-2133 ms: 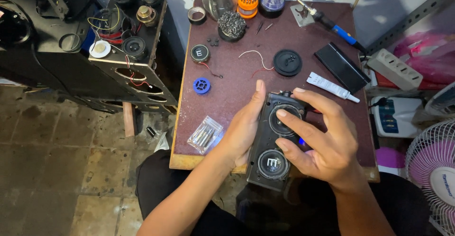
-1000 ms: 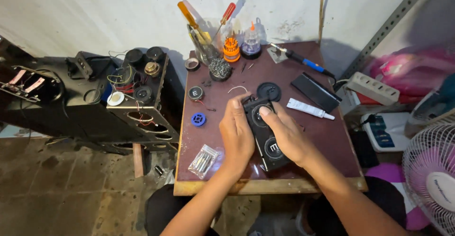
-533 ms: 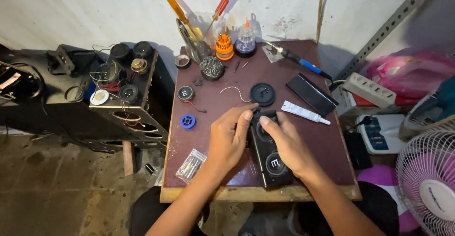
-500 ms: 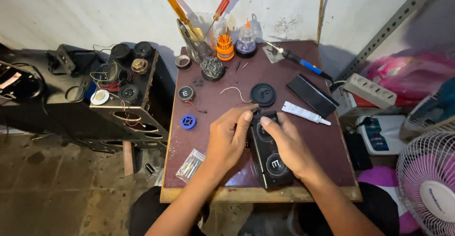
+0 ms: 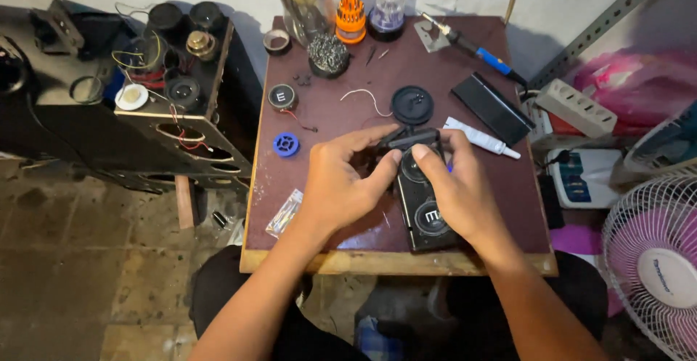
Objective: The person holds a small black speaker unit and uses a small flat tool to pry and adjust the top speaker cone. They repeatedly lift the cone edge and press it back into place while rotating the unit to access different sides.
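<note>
Black portable speaker (image 5: 425, 205) flat on table (image 5: 348, 256), gripped at its top by left hand (image 5: 337, 183) and right hand (image 5: 454, 190). Beyond hands: clear jar (image 5: 301, 9) holding tools.

Head camera, looking steeply down

Close above the surface (image 5: 472, 63), facing the wall; floor at left of the frame.

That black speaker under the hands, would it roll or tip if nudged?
Probably neither: the speaker lies lengthwise on the table and looks boxy, so it should slide rather than roll. Its shell looks like rigid plastic, likely stiff. Both the left hand and right hand grip its far end, steadying it.
</note>
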